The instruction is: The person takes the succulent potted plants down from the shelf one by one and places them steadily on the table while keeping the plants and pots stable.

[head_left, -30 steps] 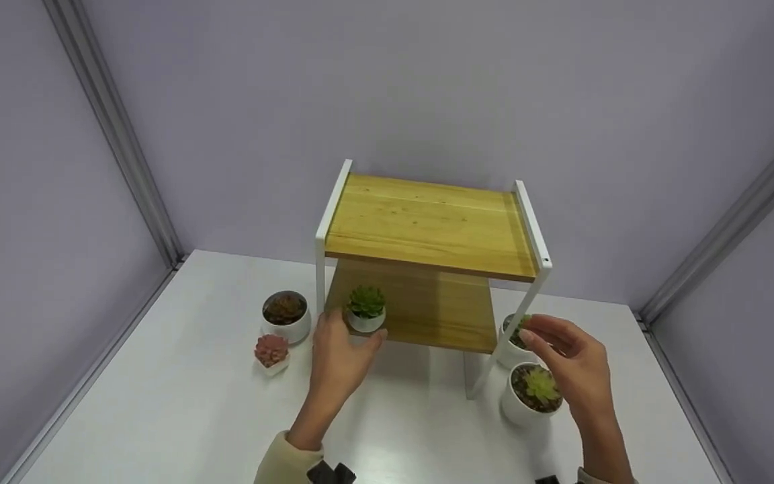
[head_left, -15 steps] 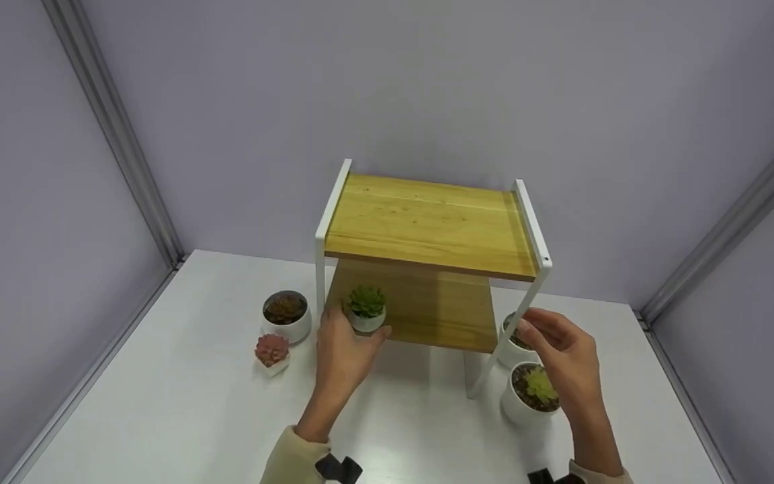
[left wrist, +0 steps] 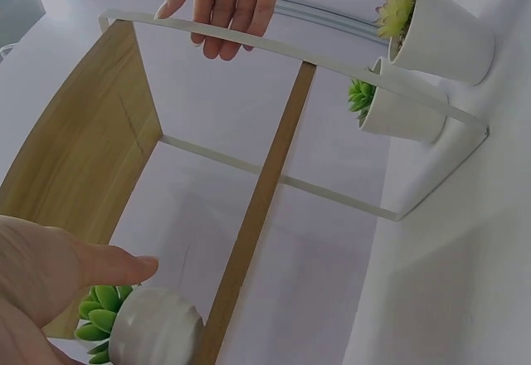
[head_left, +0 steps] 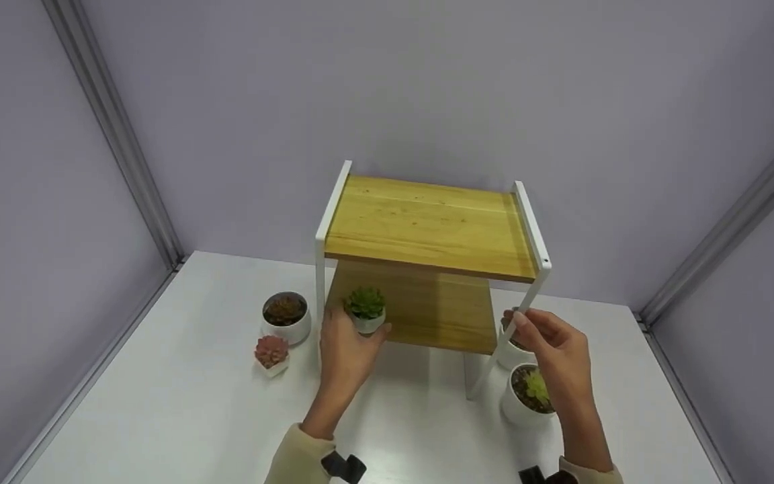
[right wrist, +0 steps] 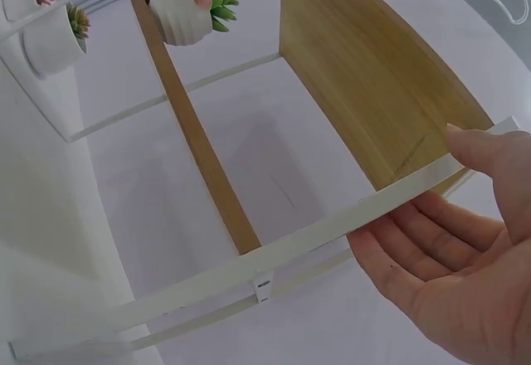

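My left hand [head_left: 347, 353] holds a small green succulent [head_left: 365, 302] in a ribbed white pot [left wrist: 158, 325] at the left front of the lower wooden shelf [head_left: 441, 309]. In the right wrist view, fingers and thumb lie on both sides of that pot, which is close over the shelf board. My right hand [head_left: 565, 356] grips the white front right post of the two-tier shelf rack [head_left: 427, 228], thumb on one side and fingers [right wrist: 440, 240] on the other.
Left of the rack stand a brownish succulent [head_left: 286, 316] in a round white pot and a pink succulent [head_left: 271, 353] in a small angular pot. At the right are a yellow-green succulent [head_left: 528, 396] and another potted plant [head_left: 513, 353], partly hidden by the hand. A wall rises behind.
My right hand has moved left, from beside the post to gripping it. My left hand has shifted very slightly, with the succulent staying at nearly the same spot.
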Tool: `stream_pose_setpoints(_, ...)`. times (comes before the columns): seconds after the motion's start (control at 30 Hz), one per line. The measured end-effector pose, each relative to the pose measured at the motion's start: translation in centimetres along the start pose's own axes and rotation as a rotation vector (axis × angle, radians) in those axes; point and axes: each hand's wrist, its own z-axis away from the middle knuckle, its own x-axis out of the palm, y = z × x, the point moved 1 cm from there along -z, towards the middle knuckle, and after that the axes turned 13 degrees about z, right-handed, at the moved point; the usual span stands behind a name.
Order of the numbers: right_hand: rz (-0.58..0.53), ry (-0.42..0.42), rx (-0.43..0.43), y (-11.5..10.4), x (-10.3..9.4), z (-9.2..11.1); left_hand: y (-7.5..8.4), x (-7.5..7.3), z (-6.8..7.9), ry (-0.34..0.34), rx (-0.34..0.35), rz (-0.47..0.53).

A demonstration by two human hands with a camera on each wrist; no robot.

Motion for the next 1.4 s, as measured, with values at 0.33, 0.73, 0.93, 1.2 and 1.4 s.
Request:
stream_pose_setpoints(0.33,-0.092,-0.001,-0.048,-0.6,0.3,-0.2,-0.3,0.3,-0.3,0.039,0.042,0.02)
stream_pose_setpoints(0.73,-0.066,0.007,-0.036,-1.0,0.6,-0.3,0.0,0.8,-0.4,0.043,-0.034,0.014)
stream_pose_setpoints(0.93,-0.076,0.045,-0.02,-1.0,0.9,-0.3,0.1,1.0,-0.7,0.054,-0.059,0.033)
stream_pose_setpoints(1.2,-0.137,0.059,-0.046,-0.6,1.3,-0.6,-0.3,1.0,-1.0,0.056,-0.053,0.073)
stream_pose_setpoints(1.4,-0.152,0.058,-0.043,-0.7,1.2,-0.6,-0.4,0.8,-1.1,0.047,-0.048,0.08)
